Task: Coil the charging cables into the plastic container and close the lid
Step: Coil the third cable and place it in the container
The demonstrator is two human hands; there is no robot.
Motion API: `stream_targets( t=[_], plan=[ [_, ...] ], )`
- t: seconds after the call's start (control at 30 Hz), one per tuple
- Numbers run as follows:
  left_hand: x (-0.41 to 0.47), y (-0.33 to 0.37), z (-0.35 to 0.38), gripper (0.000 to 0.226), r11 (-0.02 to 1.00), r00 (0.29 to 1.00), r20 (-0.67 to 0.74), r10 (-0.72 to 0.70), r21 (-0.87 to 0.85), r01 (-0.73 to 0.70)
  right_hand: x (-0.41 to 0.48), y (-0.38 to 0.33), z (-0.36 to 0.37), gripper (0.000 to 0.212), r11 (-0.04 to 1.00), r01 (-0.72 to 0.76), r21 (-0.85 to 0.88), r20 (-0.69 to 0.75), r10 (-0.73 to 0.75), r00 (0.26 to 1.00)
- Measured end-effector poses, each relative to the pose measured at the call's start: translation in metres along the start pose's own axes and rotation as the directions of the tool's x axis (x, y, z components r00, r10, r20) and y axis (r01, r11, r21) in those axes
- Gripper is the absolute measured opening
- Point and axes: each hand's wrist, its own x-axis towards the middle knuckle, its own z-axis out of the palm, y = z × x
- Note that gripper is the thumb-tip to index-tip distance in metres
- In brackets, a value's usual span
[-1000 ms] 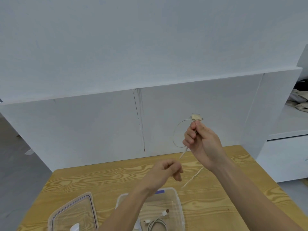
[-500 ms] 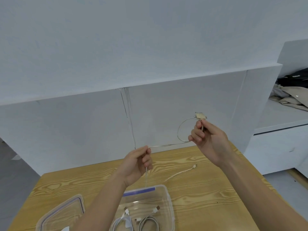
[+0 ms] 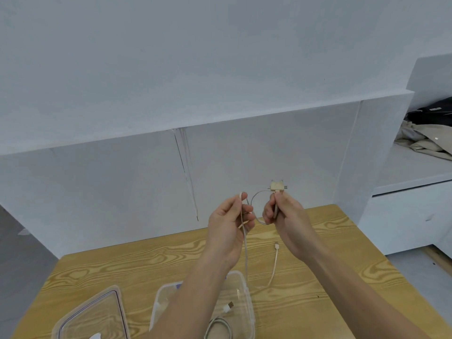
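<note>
Both hands are raised above the wooden table [image 3: 122, 265], close together, sharing one pale cable [image 3: 246, 255]. The left hand [image 3: 230, 223] has its fingers curled round the cable, with a bend poking up past the fingertips. The right hand [image 3: 286, 216] pinches the cable just under its blocky plug head [image 3: 277, 186]. A small loop runs between the hands, and the rest hangs down with its far end lying on the table. Below, the clear container [image 3: 250, 304] stands open with another coiled cable [image 3: 220, 319] inside, its lid [image 3: 93, 314] just beside it.
</note>
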Motion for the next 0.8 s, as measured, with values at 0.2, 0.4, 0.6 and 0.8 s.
stream_targets(
  t=[0.2, 0.4, 0.6, 0.8],
  plan=[
    [0.003, -0.011, 0.016, 0.012, 0.980, 0.978, -0.164, 0.129, 0.169, -0.101, -0.006, 0.007, 0.007, 0.032, 0.998, -0.004, -0.066, 0.000, 0.004, 1.000],
    [0.003, -0.026, 0.025, 0.007, 0.932, 0.938, -0.236, 0.255, 0.317, -0.174, -0.010, 0.017, 0.018, 0.032, 0.997, -0.015, -0.072, -0.002, 0.015, 1.000],
    [0.000, -0.029, 0.026, 0.015, 0.836, 0.907, -0.164, 0.389, 0.477, -0.272, -0.011, 0.017, 0.018, 0.034, 0.998, -0.062, 0.023, 0.021, 0.061, 0.998],
    [-0.005, -0.032, 0.021, 0.029, 0.590, 0.885, 0.092, 0.457, 0.713, -0.379, -0.004, 0.016, 0.015, 0.039, 0.969, -0.129, 0.212, 0.020, 0.128, 0.992]
  ],
)
